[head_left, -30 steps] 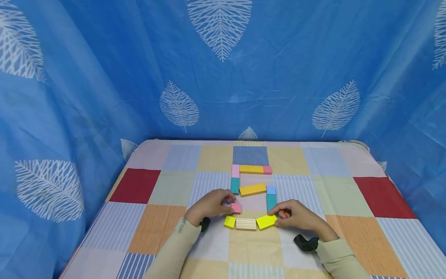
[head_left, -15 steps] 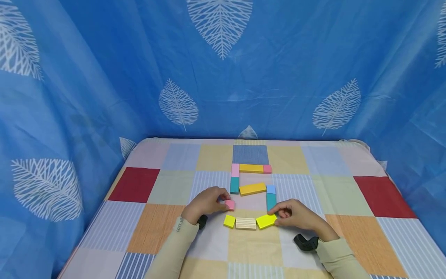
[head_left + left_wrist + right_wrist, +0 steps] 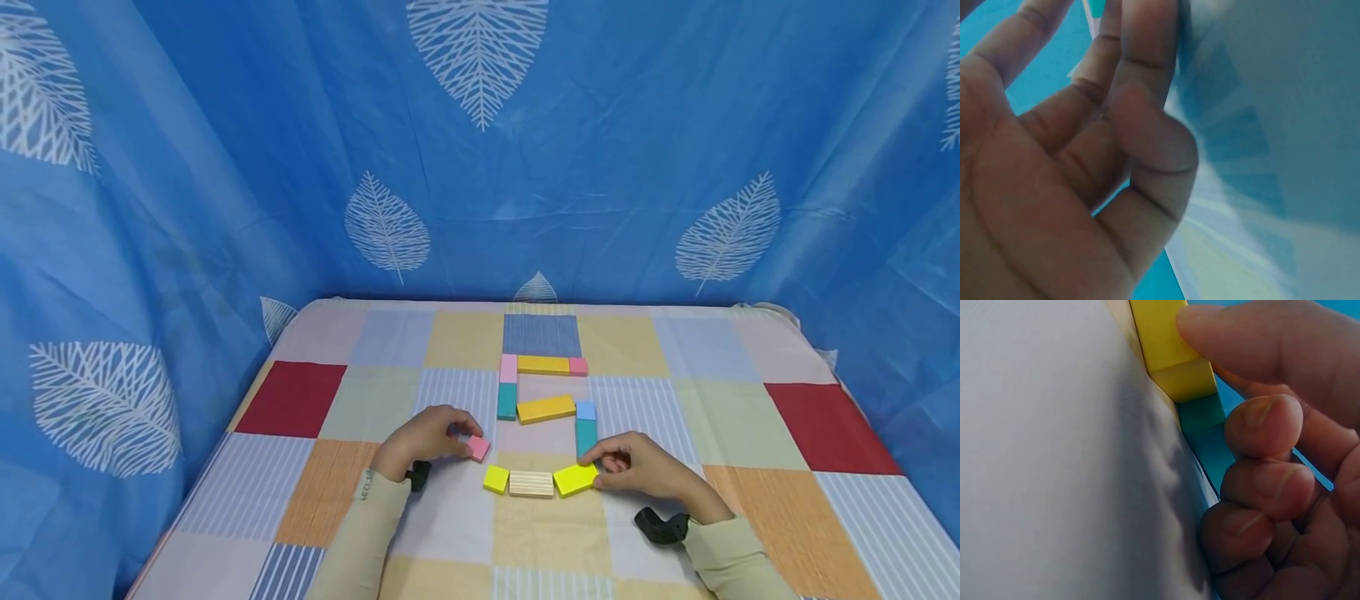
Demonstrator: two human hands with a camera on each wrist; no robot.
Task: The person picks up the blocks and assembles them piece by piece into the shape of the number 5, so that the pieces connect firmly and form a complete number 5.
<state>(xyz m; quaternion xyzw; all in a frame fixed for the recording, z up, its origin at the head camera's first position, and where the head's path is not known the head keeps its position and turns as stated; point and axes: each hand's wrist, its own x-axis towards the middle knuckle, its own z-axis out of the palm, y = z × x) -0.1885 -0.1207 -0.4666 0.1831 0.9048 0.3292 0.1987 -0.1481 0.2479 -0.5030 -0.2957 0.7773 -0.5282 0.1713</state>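
In the head view my left hand (image 3: pixel 427 435) pinches a small pink block (image 3: pixel 478 448) at its fingertips, left of the other blocks. The left wrist view shows the curled thumb (image 3: pixel 1154 134) and fingers; the pink block is hidden there. At the front right, my right hand (image 3: pixel 645 467) holds the right end of a bright yellow block (image 3: pixel 575 479) between thumb and index finger, the other fingers curled. The right wrist view shows the thumb on that yellow block (image 3: pixel 1169 337), with a teal block (image 3: pixel 1202 415) behind it. A striped wooden block (image 3: pixel 531 484) lies left of the yellow one.
A small yellow block (image 3: pixel 496 479) sits left of the striped one. Farther back are long orange-yellow blocks (image 3: pixel 546 409), a teal block (image 3: pixel 507 402), light pink block (image 3: pixel 508 368), small pink block (image 3: pixel 578 367) and light blue block (image 3: pixel 586 410). Patchwork cloth (image 3: pixel 375 508) covers the table.
My left hand has drawn the pink block to the left, away from beneath the left teal block, and turned it slightly. My right hand stays on the yellow block.
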